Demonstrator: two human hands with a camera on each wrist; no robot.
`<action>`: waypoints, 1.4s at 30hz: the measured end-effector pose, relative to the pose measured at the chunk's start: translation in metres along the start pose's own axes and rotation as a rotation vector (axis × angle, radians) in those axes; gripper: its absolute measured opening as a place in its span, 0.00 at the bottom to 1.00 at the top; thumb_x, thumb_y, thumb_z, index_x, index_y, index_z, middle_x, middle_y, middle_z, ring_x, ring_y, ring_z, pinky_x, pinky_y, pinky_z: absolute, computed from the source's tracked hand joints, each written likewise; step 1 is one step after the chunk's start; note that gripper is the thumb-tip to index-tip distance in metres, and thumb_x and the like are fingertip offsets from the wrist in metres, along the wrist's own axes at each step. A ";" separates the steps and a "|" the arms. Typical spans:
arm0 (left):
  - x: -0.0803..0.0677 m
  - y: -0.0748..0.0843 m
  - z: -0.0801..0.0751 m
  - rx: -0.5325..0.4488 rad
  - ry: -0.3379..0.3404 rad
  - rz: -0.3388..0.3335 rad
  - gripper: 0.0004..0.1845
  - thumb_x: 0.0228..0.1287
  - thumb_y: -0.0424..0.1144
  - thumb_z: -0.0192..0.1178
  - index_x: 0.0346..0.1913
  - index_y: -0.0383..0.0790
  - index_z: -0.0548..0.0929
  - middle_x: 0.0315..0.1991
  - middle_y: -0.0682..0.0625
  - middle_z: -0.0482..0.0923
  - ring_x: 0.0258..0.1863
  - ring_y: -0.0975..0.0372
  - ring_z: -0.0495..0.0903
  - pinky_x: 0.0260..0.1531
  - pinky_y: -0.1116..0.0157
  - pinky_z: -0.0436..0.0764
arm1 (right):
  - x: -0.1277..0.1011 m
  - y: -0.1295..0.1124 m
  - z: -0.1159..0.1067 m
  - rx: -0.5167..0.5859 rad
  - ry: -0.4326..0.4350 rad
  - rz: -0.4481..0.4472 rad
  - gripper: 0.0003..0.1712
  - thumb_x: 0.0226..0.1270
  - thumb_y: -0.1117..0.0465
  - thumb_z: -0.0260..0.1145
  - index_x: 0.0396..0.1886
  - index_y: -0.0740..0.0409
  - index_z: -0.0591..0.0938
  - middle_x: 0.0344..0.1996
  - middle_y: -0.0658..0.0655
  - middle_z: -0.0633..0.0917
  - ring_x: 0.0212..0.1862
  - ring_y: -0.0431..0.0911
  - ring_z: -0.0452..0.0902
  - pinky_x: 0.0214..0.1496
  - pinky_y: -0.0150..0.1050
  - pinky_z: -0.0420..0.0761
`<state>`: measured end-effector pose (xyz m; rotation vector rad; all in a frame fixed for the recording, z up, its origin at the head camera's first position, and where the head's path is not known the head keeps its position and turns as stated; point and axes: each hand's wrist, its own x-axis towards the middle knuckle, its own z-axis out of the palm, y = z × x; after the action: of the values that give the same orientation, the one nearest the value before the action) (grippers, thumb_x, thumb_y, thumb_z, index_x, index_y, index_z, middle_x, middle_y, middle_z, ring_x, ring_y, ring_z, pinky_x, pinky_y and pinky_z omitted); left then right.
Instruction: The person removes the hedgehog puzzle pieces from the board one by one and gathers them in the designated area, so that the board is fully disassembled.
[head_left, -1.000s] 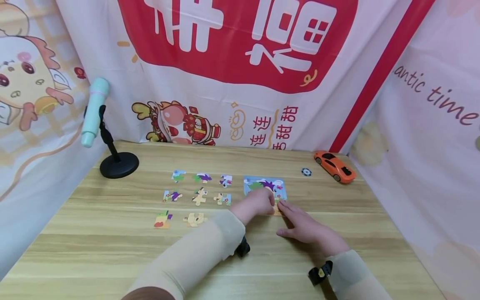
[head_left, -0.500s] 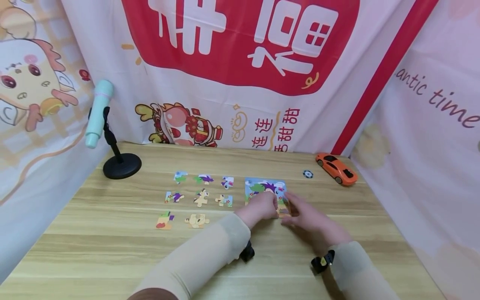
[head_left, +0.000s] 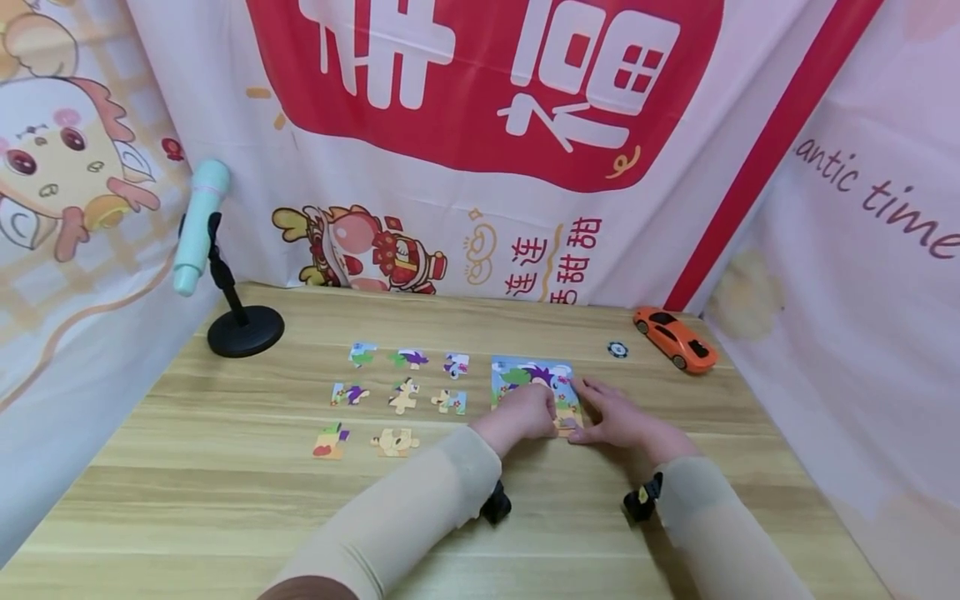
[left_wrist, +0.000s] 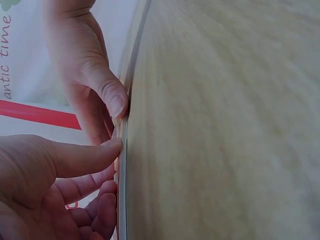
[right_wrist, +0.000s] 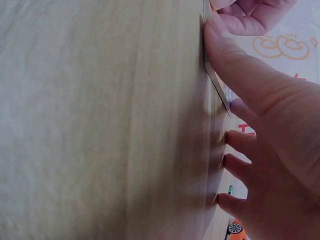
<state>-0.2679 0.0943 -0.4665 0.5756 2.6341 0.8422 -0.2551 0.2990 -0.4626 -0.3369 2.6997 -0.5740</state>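
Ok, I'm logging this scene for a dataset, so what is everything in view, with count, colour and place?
Wooden table: one, light wood grain.
Loose cardboard puzzle pieces: eight, multicoloured, in three rows at table centre.
Partly joined cartoon puzzle: one, blue and green, right of the pieces.
Mint-green microphone: one, on a black stand, far left.
Orange toy car: one, far right.
Small dark disc: one, beside the car.
Printed cloth backdrop: red and white, behind.
Left hand, right hand: beige sleeves, thumbs pressing the puzzle's near edge.
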 end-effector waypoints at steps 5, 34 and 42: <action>0.000 0.000 -0.001 -0.026 -0.001 -0.023 0.10 0.53 0.39 0.73 0.29 0.48 0.79 0.28 0.55 0.77 0.28 0.61 0.74 0.29 0.64 0.73 | -0.001 -0.003 -0.002 -0.004 -0.008 0.010 0.57 0.56 0.35 0.71 0.79 0.44 0.54 0.77 0.62 0.50 0.75 0.66 0.42 0.67 0.69 0.51; -0.091 -0.046 -0.084 0.110 0.070 0.060 0.08 0.55 0.30 0.65 0.32 0.45 0.77 0.28 0.54 0.75 0.28 0.61 0.74 0.29 0.64 0.76 | 0.000 0.001 0.003 -0.022 -0.017 0.054 0.61 0.52 0.30 0.69 0.80 0.41 0.51 0.78 0.60 0.47 0.75 0.65 0.40 0.68 0.68 0.50; -0.119 -0.071 -0.078 0.136 0.031 0.052 0.08 0.57 0.32 0.66 0.29 0.46 0.77 0.25 0.55 0.74 0.25 0.61 0.72 0.28 0.63 0.74 | 0.000 0.000 0.002 -0.027 -0.015 0.058 0.61 0.51 0.29 0.69 0.80 0.40 0.51 0.78 0.60 0.47 0.75 0.65 0.40 0.68 0.68 0.51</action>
<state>-0.2159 -0.0510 -0.4286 0.6735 2.7312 0.6957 -0.2540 0.2980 -0.4641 -0.2676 2.6958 -0.5165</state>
